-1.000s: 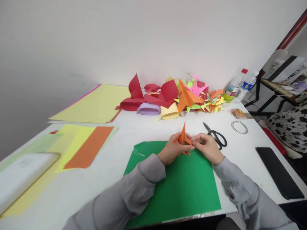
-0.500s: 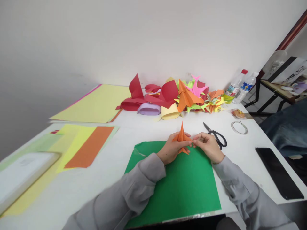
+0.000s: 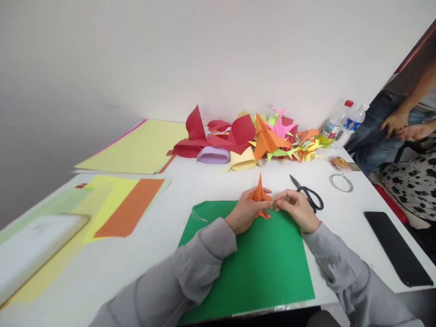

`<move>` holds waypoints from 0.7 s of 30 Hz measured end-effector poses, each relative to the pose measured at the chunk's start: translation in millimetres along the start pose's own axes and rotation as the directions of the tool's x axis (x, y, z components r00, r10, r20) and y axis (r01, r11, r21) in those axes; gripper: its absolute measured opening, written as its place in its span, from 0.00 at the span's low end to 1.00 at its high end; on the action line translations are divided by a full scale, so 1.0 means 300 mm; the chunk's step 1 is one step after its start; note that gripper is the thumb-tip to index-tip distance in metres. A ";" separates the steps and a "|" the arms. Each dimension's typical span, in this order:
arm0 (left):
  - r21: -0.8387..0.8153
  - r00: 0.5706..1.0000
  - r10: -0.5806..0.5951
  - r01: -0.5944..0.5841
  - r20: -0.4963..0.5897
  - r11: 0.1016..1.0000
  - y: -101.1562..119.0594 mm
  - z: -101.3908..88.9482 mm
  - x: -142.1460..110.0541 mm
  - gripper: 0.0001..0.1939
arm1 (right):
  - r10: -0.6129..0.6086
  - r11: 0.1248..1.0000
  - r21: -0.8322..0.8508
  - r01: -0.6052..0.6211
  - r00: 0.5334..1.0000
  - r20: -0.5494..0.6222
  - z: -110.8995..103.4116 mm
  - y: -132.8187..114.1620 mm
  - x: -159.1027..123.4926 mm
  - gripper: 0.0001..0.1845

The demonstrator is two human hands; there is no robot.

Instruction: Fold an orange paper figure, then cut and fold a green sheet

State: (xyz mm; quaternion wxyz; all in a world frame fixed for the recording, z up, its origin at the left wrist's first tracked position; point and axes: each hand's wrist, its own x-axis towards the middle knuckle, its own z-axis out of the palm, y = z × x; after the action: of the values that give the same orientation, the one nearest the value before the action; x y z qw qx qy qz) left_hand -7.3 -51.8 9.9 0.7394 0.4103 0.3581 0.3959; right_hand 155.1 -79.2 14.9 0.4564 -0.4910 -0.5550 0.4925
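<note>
An orange folded paper plane point(image 3: 260, 193) points its nose away from me, above a green sheet point(image 3: 269, 263). My left hand point(image 3: 245, 211) is closed around its body, thumb on the near side. At the right wing tip, the thumb and fingers of my right hand point(image 3: 295, 208) are pinched together on the paper. Part of the plane's middle is hidden behind my left thumb. Black-handled scissors point(image 3: 311, 196) lie just beyond my right hand, blades pointing away.
Folded paper planes point(image 3: 267, 138) and red paper shapes point(image 3: 235, 136) are heaped by the wall. Two bottles point(image 3: 335, 122), a tape roll point(image 3: 341, 182) and a black phone point(image 3: 397, 247) are on the right. Coloured sheets point(image 3: 131, 209) lie left. A person's hands point(image 3: 402, 127) show at far right.
The plane has turned slightly in my left hand, so its tail now shows below my thumb. My right hand stays at the wing tip. A person has come into view at the right.
</note>
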 end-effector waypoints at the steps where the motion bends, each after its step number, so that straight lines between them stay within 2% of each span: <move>1: -0.001 1.000 0.000 0.000 0.001 1.000 0.001 0.000 0.000 0.23 | -0.008 1.000 -0.019 0.008 1.000 0.002 0.001 0.002 0.000 0.13; 11: 0.013 1.000 0.008 -0.008 0.001 1.000 0.003 0.001 -0.003 0.21 | -0.035 0.990 -0.136 0.035 0.999 0.008 -0.002 0.022 0.002 0.16; 16: 0.013 0.999 0.041 -0.041 -0.006 0.999 -0.005 -0.002 0.000 0.19 | -0.017 0.991 -0.136 0.019 1.000 0.012 0.001 0.026 0.005 0.20; 21: 0.019 0.994 0.093 -0.094 0.060 0.995 -0.017 -0.009 0.004 0.12 | -0.026 0.980 -0.197 0.019 0.999 -0.033 0.007 0.027 0.000 0.18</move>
State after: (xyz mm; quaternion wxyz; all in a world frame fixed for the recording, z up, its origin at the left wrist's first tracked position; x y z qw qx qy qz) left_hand -7.6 -51.6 4.0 0.7258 0.4461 0.3208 0.4139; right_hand 153.8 -79.1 6.8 0.4210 -0.5359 -0.5984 0.4212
